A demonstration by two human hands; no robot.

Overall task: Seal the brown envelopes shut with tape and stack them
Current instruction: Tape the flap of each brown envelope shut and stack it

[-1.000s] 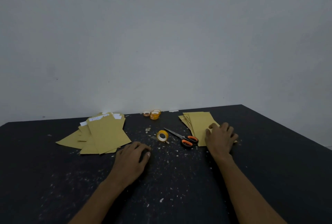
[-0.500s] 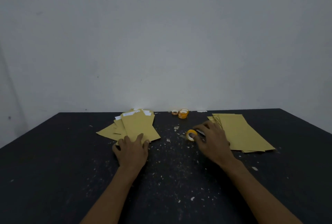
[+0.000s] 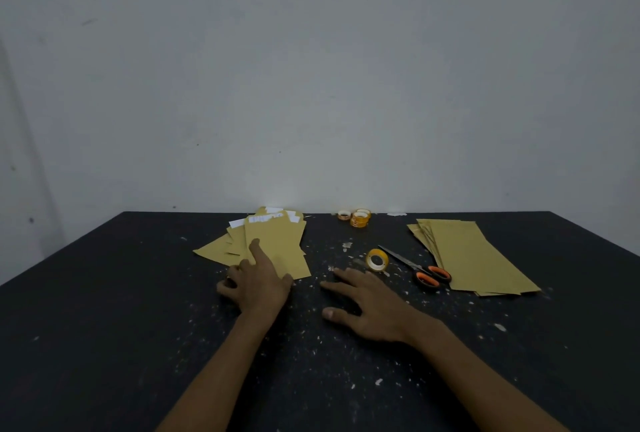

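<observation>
Dim, flat light, faint glare on the wall (image 3: 277, 201); soft focus, edges bowed.

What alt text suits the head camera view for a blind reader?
A person's left hand rests on a fanned pile of brown envelopes on a black table, the right hand flat near a tape roll and scissors. A second envelope pile lies at right.

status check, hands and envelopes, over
Left hand on near end of left envelope pile, index finger out. Right hand flat on table, empty. Tape roll and scissors lie just past it, untouched.
</observation>
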